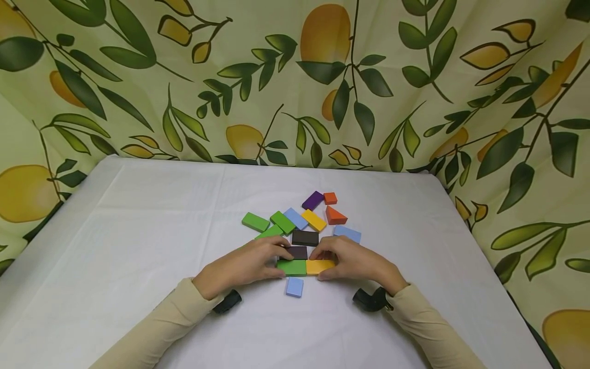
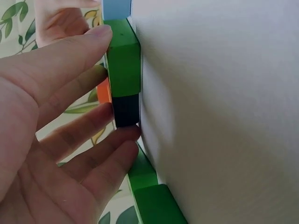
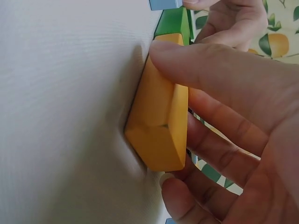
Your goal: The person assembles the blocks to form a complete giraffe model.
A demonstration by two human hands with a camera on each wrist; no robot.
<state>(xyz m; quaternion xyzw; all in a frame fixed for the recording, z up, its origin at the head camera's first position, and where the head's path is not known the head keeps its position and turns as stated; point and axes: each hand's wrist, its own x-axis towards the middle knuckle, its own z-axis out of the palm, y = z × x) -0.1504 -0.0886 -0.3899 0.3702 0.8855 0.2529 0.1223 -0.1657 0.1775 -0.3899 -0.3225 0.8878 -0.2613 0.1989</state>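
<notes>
A green block (image 1: 292,267) and a yellow block (image 1: 320,267) lie end to end on the white table. My left hand (image 1: 255,259) pinches the green block at its left part, thumb on the near side and fingers across the top and far side. A dark block (image 1: 298,252) lies just behind it, close to the left fingertips. My right hand (image 1: 352,256) grips the yellow block (image 3: 156,107), thumb along its near face, the other fingers behind it. In front of the pair sits a small light blue block (image 1: 294,287).
Behind the hands lie another dark block (image 1: 305,238), several green blocks (image 1: 255,221), a second yellow block (image 1: 314,220), light blue blocks (image 1: 347,233), a purple block (image 1: 312,200), a red-orange triangle (image 1: 336,215) and a small orange block (image 1: 330,198). A fruit-patterned curtain (image 1: 276,92) hangs behind the table.
</notes>
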